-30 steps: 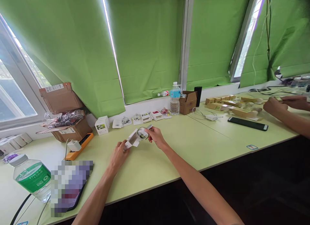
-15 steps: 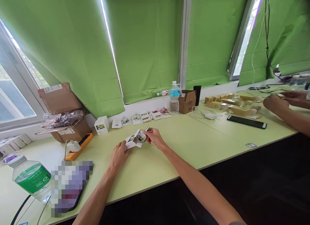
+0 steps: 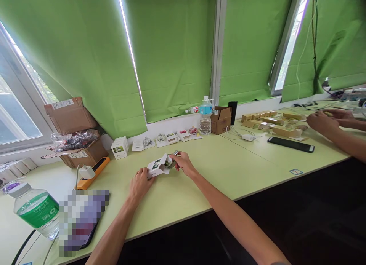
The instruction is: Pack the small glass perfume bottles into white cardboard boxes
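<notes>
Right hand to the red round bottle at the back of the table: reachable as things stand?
Probably not while full: the right hand grips a clear round bottle at the open end of the white box. Once free, likely yes; nothing stands between it and the red round bottle.

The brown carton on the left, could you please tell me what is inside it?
In the carton, dark items in clear plastic show; anything beneath is covered.
</notes>
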